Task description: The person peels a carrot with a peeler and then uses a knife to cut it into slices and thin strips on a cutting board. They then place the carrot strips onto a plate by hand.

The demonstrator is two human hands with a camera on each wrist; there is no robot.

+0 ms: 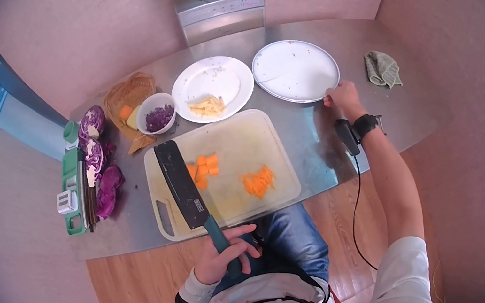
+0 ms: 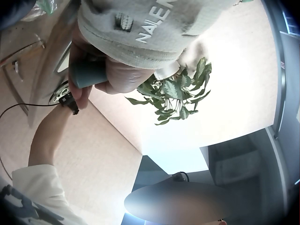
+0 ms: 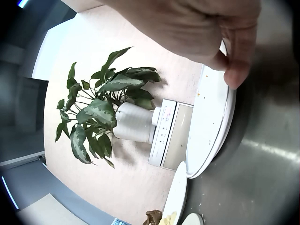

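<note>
My left hand (image 1: 222, 257) holds a cleaver (image 1: 181, 184) by its green handle, the dark blade lying across the left part of the cutting board (image 1: 246, 132). In the left wrist view the green handle (image 2: 89, 74) shows within the hand. Several orange carrot pieces (image 1: 208, 164) sit beside the blade, and a small pile of carrot shreds (image 1: 258, 181) lies to the right on the board. At the far side, my right hand (image 1: 344, 98) pinches the right rim of a large white oval plate (image 1: 296, 70) with a few crumbs on it; the right wrist view shows thumb and fingers at the rim.
Left of that stands a white plate (image 1: 204, 73) with pale yellow strips (image 1: 208, 105). A bowl of shredded purple cabbage (image 1: 159, 117), a basket (image 1: 130, 89), cabbage pieces (image 1: 110, 186) and a green rack (image 1: 70, 166) line the left side. A folded cloth (image 1: 383, 69) lies far right.
</note>
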